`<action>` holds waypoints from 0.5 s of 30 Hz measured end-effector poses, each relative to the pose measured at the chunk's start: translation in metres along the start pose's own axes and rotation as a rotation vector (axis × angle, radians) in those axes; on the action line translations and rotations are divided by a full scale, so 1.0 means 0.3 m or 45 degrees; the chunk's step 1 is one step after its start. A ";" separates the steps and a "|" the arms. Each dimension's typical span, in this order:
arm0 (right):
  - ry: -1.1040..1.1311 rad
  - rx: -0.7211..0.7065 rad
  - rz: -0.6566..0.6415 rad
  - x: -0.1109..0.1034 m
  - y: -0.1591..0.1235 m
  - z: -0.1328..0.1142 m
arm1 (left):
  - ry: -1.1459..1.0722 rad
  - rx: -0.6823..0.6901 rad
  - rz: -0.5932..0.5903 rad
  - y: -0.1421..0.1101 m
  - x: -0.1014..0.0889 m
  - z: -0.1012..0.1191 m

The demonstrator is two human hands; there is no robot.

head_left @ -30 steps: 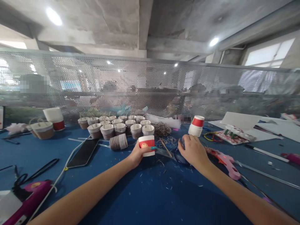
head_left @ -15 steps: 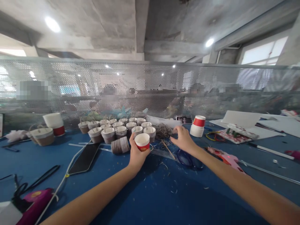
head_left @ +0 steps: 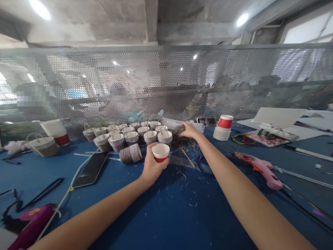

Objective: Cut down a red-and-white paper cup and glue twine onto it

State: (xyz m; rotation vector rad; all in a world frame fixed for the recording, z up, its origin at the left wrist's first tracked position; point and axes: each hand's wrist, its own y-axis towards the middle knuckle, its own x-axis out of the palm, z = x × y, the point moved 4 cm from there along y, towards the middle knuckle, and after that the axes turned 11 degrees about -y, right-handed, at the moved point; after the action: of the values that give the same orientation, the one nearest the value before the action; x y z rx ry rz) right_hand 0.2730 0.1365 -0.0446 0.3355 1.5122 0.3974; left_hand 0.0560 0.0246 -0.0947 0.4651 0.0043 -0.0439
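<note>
Plainly the left hand (head_left: pixel 151 167) grips a white-lined paper cup (head_left: pixel 160 151) while the right hand (head_left: pixel 190 130) clutches twine (head_left: pixel 178 131)

L grip (head_left: pixel 151 166) curled, R (head_left: pixel 189 131) fwd

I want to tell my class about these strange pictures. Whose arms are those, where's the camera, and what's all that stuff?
No machine here: those are a person's own bare arms. The camera sits on their head, looking forward and down. The left hand has a red-and-white paper cup in its grip, open end up. The right hand touches tangled brown twine. On the blue tabletop are small buckets with handles, a twine-wrapped cup on its side, stacked paper cups and a pink glue gun.
</note>
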 end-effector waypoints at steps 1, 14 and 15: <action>0.030 0.045 -0.002 -0.009 0.005 0.020 | 0.006 0.001 0.002 0.001 0.000 -0.003; 1.740 0.559 0.222 -0.283 0.037 0.048 | 0.382 0.226 0.195 -0.006 -0.025 0.009; 1.760 0.546 0.235 -0.299 0.036 0.043 | 0.474 0.277 0.230 -0.011 -0.026 0.018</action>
State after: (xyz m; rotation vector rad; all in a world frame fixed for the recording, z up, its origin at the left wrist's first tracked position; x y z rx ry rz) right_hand 0.2838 0.1061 0.0407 0.5898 2.9532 0.4689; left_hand 0.0480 0.0197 -0.0912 0.6844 0.3257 0.2220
